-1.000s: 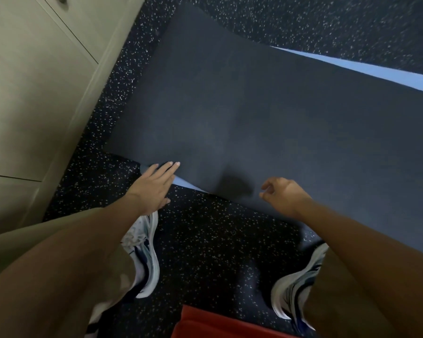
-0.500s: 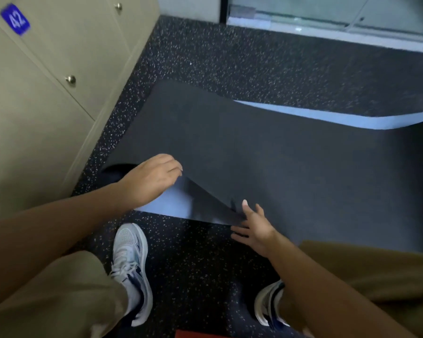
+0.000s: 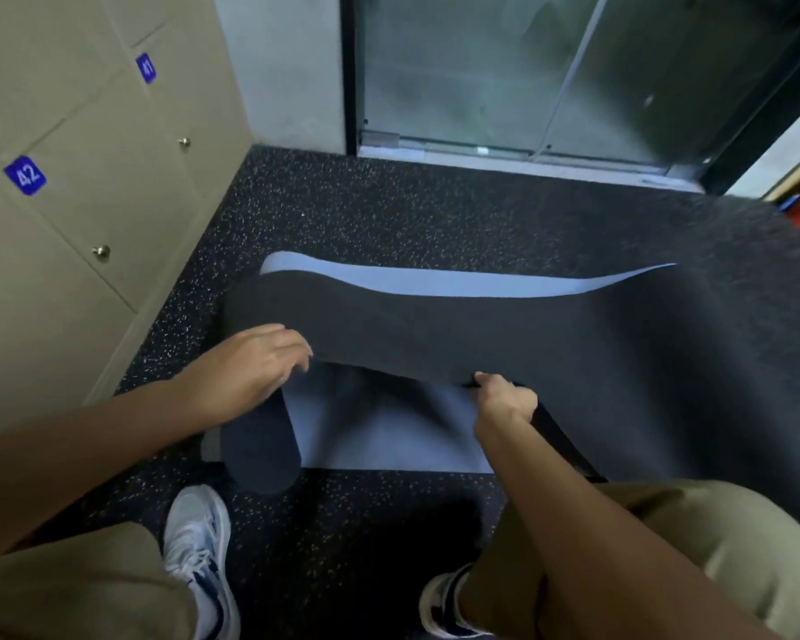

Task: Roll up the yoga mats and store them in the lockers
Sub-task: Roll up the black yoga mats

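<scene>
1. While you crouch on the speckled floor (image 3: 389,214), your right hand (image 3: 504,401) pinches the dark yoga mat (image 3: 481,334) at its folded edge.
2. Your left hand (image 3: 250,362) curls its grip over that fold, beside the lockers (image 3: 89,200).
3. The mat's blue underside (image 3: 389,431) shows below.

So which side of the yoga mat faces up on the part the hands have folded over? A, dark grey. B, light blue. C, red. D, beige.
A: the flap of the yoga mat held by the left hand and right hand shows dark grey on top, with light blue only underneath and along its far edge.
</scene>
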A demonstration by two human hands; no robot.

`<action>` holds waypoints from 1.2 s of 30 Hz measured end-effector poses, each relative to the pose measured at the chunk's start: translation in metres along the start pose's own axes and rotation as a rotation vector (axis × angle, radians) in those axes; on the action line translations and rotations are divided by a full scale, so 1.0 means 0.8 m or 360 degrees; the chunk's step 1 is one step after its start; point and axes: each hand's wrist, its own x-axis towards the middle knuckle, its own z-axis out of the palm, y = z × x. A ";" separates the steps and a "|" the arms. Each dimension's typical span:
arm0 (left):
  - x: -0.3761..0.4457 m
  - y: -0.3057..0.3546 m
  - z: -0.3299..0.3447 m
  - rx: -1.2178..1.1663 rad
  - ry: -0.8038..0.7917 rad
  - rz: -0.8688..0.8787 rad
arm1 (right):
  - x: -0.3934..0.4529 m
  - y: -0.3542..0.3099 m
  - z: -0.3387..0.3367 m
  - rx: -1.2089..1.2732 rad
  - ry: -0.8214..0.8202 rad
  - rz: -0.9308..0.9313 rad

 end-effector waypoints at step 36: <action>-0.053 0.074 -0.106 -0.2139 0.0781 -0.1963 | -0.245 -0.113 0.227 -0.2037 -0.1874 -0.1213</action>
